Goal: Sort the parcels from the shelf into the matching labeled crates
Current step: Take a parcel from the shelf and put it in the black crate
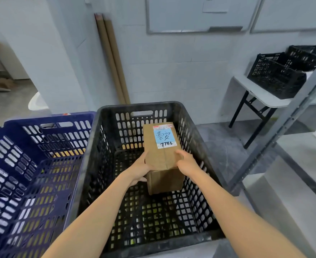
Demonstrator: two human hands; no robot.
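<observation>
A brown cardboard parcel (161,159) with a blue handwritten label and the number 7786 is inside the large black crate (101,164). My left hand (140,169) grips its left side near the front corner. My right hand (186,160) grips its right side, fingers over the top edge. Whether the parcel touches the crate floor I cannot tell. A blue crate (32,164) stands directly left of the black one, with nothing visible inside.
A grey metal shelf frame (276,131) rises at the right. Behind it a white folding table (261,95) carries two smaller black crates (276,75). Cardboard tubes (112,58) lean against the white wall behind the crates. A whiteboard hangs above.
</observation>
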